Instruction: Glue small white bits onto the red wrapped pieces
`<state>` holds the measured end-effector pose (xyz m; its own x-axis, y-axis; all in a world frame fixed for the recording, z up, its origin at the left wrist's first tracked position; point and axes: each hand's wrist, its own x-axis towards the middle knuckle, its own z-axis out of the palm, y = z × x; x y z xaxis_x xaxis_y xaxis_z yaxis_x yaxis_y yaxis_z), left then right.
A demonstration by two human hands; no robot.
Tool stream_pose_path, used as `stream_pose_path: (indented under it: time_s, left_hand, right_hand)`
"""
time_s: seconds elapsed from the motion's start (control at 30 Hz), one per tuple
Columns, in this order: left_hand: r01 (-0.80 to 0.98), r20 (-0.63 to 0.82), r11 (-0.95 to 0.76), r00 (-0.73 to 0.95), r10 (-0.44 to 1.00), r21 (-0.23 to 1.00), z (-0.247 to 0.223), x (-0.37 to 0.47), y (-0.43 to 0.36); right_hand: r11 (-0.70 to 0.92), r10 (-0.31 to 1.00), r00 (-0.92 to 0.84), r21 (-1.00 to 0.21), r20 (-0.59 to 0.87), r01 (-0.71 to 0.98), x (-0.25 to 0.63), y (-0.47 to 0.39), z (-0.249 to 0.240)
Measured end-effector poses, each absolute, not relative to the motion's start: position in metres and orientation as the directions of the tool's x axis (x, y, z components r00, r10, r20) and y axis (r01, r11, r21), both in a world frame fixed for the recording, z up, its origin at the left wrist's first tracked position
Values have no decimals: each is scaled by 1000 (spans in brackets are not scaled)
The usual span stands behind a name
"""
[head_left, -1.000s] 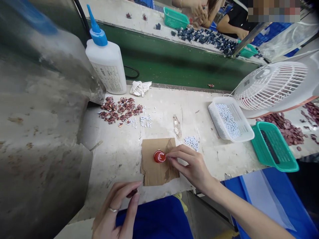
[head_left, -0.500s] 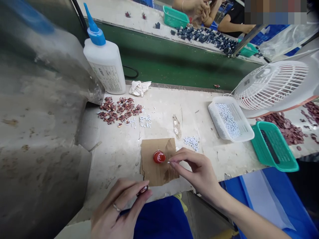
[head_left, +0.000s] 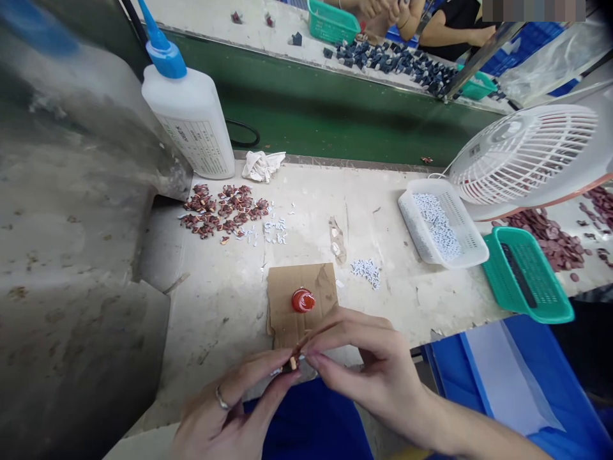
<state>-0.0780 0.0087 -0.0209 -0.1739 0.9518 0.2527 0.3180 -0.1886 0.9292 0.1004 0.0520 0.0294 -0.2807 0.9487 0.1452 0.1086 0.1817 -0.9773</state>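
My left hand (head_left: 239,402), with a ring on one finger, pinches a small dark brown figure (head_left: 290,365) near the table's front edge. The fingertips of my right hand (head_left: 364,358) meet it from the right, pinching a tiny white piece (head_left: 302,358) against the figure. Just beyond my hands lies a piece of brown cardboard (head_left: 282,281) with a small round container of red liquid (head_left: 303,300) on it. A small heap of white pieces (head_left: 366,272) is right of the cardboard. Brown figures (head_left: 225,207) lie in a cluster at the back left.
A white glue bottle (head_left: 189,118) and crumpled tissue (head_left: 262,166) stand at the back left. On the right are a white basket (head_left: 464,249) of white pieces, a green basket (head_left: 550,306) and a fan (head_left: 527,153). Other people's hands (head_left: 387,13) work beyond the green partition (head_left: 311,115).
My right hand has moved from beside the red container down and left to the figure in my left hand. The left hand has shifted slightly right, and the camera view has moved a little.
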Motion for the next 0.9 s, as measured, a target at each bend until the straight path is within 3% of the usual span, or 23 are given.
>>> stream_pose_path:
  time_s: [0.3,0.5,0.57,0.77,0.9]
  left_hand:
    - [402,363,-327,-16,931,855,-23,-88,16]
    - [395,355,-309,-48,934,865,-19,-82,15]
    - [379,338,-291,-63,939,878,-17,-82,15]
    - [382,264,-239,-14,964,893,-18,-83,20]
    - [383,232,-214,-1,973,899,-18,-83,14]
  right_hand:
    - [189,923,-368,-964,109,189,105,51,34]
    - [470,828,-496,-807,262,359,112,50,37]
    - [498,810,-521,-786,270,366,113,53,38]
    - [230,889,-451,-927,76,296,111,61,38]
    - [245,860,-506,-927,71,285,105,73,35]
